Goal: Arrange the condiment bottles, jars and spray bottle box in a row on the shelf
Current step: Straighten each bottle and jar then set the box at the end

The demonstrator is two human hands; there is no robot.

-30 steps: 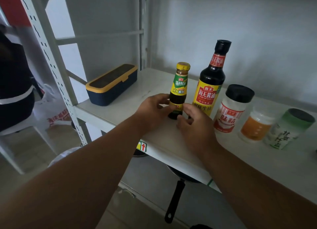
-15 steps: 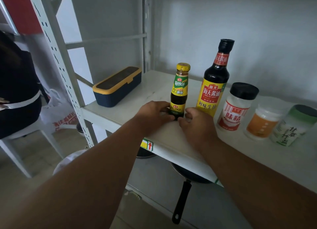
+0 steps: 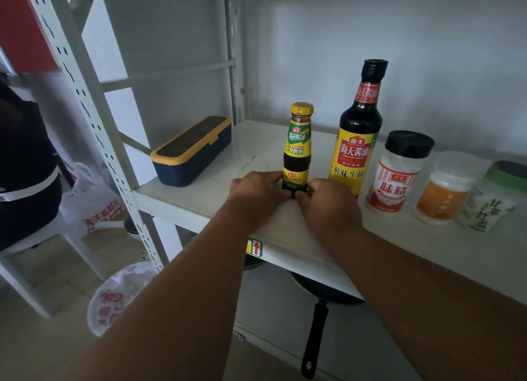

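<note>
Both hands were clamped low on the same thing. The left hand [image 3: 258,191] curled its fingers against the left side of the small yellow-capped sauce bottle [image 3: 297,149], and the right hand [image 3: 328,202] pinched the right side of its base, the fingertips of the two hands nearly meeting in front of the glass. The bottle stood upright between them, its long axis vertical, its foot on the white shelf [image 3: 199,189] close to the near edge.

The relation that mattered lay to the right: the tall soy sauce bottle [image 3: 356,141] stood just beside the small one, a narrow gap between them, and slightly farther back. Beyond it, running right, came the black-lidded white jar [image 3: 396,175], the orange-labelled jar [image 3: 445,192] and the green-lidded jar [image 3: 490,201], each near the next. Off to the left and well apart, the navy box with the yellow rim [image 3: 191,152] lay lengthwise at an angle at the shelf's far left end. It looked to be the piece not yet in line, and the left hand was the nearer one to it.

Against the frame a second earlier, both hands had slid lower on the small bottle, from around its middle to its base, and closed in together. The bottle seemed to sit a little nearer the tall one, though the camera had shifted too, so that is uncertain. The jars appeared unmoved.
</note>
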